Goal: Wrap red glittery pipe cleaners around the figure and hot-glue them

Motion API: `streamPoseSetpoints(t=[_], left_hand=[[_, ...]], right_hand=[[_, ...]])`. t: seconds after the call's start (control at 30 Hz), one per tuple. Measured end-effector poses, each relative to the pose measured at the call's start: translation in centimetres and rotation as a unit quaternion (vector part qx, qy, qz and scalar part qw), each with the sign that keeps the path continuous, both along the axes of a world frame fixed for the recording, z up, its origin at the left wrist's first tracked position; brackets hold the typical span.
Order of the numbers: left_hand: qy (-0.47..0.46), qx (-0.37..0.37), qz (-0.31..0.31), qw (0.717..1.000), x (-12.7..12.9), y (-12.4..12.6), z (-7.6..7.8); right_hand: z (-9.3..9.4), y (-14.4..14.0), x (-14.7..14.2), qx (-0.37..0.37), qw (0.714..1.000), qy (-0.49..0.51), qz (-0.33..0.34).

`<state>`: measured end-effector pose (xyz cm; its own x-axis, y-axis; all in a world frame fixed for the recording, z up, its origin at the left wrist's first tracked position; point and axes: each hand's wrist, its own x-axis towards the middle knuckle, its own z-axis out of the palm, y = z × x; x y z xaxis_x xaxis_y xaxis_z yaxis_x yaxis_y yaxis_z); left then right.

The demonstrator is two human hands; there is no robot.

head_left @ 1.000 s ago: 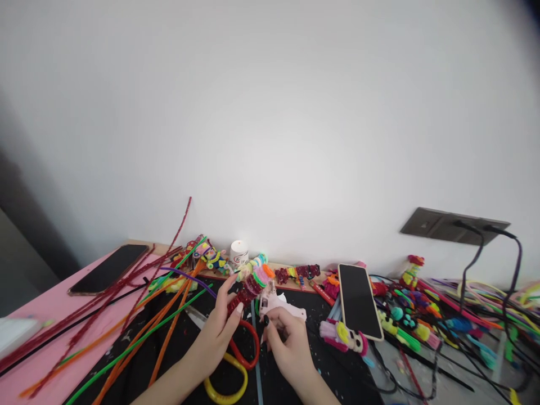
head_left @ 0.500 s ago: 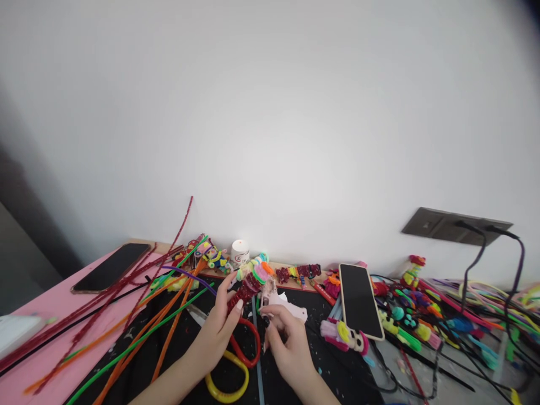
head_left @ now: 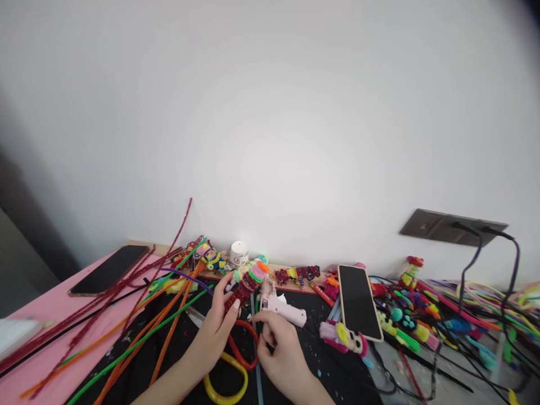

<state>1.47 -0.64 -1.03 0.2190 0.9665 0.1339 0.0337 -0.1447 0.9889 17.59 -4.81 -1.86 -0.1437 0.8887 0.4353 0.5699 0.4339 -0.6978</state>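
My left hand (head_left: 218,320) is closed around a fuzzy pipe-cleaner piece (head_left: 248,286), dark red below with green, pink and orange bands at its upper end. It is held tilted up to the right. My right hand (head_left: 280,349) is curled just to the right and lower, its thumb and index finger drawn together; whatever lies between them, if anything, is too small to make out. A pale pink glue gun (head_left: 291,312) rests on the black mat right behind my right hand. Scissors with red and yellow handles (head_left: 230,397) lie under and between my hands.
Orange, green and dark red pipe cleaners (head_left: 139,332) spread across the left side. A phone (head_left: 110,270) lies on the pink surface. Another phone (head_left: 360,301) stands right, behind a small doll (head_left: 343,337). A paper cup (head_left: 239,254) is by the wall; cables hang from a socket (head_left: 439,225).
The pipe-cleaner piece has tipped slightly in my left hand, its banded end shifting left. My right fingers have curled in, and a small dark spot at their tips is gone from view.
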Motion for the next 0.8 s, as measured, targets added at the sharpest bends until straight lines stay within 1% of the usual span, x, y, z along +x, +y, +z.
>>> streamPoseSetpoints(t=[0.2,0.37,0.47,0.6,0.8], left_hand=[[-0.018,0.012,0.033,0.999,0.1,0.2,0.2],[-0.014,0.004,0.034,0.999,0.0,0.1,0.5],[-0.013,0.01,0.026,1.0,0.0,0.1,0.5],[-0.01,0.019,0.019,1.0,0.1,0.0,0.4],[-0.007,0.024,0.021,0.999,0.1,0.0,0.4]], right_hand=[[0.1,-0.2,0.0,-0.005,1.0,-0.012,0.009],[-0.1,-0.4,0.0,-0.019,1.0,-0.017,0.004],[-0.1,-0.4,0.1,-0.003,0.999,-0.038,-0.009],[0.4,-0.5,0.2,0.027,0.997,-0.066,-0.005],[1.2,-0.5,0.2,0.053,0.998,-0.029,0.009]])
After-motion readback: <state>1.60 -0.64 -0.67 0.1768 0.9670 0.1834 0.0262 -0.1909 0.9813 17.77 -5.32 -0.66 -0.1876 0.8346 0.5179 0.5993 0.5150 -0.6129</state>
